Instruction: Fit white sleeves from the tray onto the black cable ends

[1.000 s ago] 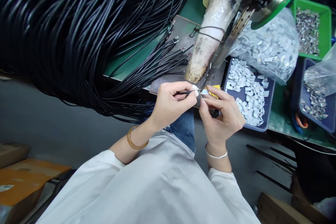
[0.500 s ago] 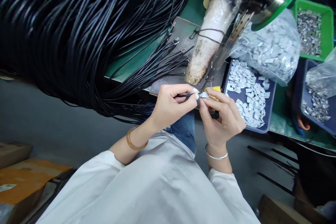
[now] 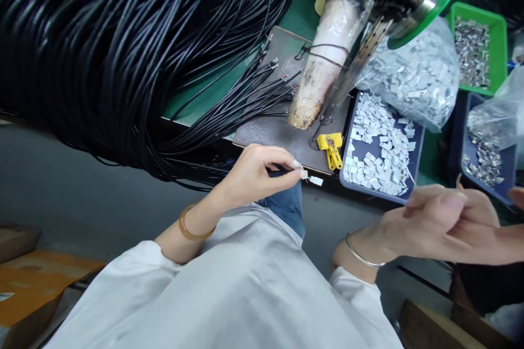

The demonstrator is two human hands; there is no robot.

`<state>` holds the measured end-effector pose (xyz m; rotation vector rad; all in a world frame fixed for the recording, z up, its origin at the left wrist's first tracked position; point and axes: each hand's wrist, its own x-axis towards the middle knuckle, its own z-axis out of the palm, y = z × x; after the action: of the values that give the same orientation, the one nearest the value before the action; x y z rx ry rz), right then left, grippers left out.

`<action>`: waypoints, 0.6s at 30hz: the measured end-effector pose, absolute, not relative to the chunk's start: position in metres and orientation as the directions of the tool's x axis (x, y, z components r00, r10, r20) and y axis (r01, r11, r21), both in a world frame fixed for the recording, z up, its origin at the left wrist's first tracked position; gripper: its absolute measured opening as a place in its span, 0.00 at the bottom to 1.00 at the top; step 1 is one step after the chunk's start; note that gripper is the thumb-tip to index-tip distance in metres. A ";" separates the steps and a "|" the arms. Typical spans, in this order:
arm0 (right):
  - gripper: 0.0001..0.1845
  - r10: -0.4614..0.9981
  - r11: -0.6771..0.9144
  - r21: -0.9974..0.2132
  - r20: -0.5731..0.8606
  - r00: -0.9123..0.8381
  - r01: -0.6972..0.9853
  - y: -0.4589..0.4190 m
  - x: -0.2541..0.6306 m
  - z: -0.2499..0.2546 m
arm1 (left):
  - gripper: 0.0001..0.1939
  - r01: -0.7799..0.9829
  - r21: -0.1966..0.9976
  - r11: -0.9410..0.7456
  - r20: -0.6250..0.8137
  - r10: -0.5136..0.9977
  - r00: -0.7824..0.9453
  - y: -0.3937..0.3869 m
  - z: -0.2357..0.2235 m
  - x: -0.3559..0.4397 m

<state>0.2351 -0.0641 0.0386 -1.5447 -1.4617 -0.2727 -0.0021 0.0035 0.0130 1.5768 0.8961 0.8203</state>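
Observation:
My left hand [image 3: 262,174] is closed in a pinch over the front edge of the bench. Between thumb and forefinger it grips a cable whose end sticks out to the right, with fine wires and a small white rectangular piece [image 3: 315,180] on it. My right hand [image 3: 434,223] is away to the right, its fingers curled and somewhat blurred. Skin of what looks like another hand [image 3: 511,242] meets it at the right edge; the boundary is unclear. What my right fingers hold, if anything, is hidden. A yellow clip [image 3: 331,150] lies on the dark board [image 3: 270,133].
A large bundle of black cables [image 3: 102,65] covers the left. A wrapped white post [image 3: 323,60] slants over the board. A blue tray [image 3: 414,161] holds white pieces, beside a clear bag [image 3: 421,76] of similar ones. A green bin [image 3: 500,43] and another blue tray [image 3: 507,169] hold metal parts.
My right hand has left the cable end and moved far right. My left hand has shifted slightly left and down, still gripping the cable. The yellow clip is now uncovered.

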 end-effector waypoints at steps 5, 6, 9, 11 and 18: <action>0.04 0.763 -0.044 -0.550 0.521 0.384 0.834 -0.049 0.254 0.030 | 0.03 0.183 0.960 -0.213 0.212 0.977 0.023 0.024 0.007 -0.023; 0.04 0.823 -0.104 -0.509 0.438 0.361 0.854 -0.046 0.259 0.028 | 0.04 0.236 0.945 -0.225 0.236 0.971 -0.021 0.031 0.004 -0.027; 0.07 0.931 -0.130 -0.327 0.284 0.228 0.936 -0.038 0.272 0.026 | 0.05 0.310 0.919 -0.244 0.261 0.965 -0.013 0.055 -0.007 -0.033; 0.07 0.963 -0.125 -0.212 0.210 0.170 0.969 -0.033 0.276 0.028 | 0.07 0.306 0.922 -0.239 0.257 0.966 -0.021 0.067 -0.013 -0.034; 0.06 0.991 -0.059 0.145 0.124 0.041 0.988 -0.027 0.264 0.037 | 0.11 0.272 0.922 -0.275 0.354 0.885 -0.303 0.077 -0.015 -0.041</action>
<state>0.2644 -0.0266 0.0373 -2.2808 -2.1686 -0.3018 -0.0415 0.0766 -0.0148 1.4419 1.4765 1.6165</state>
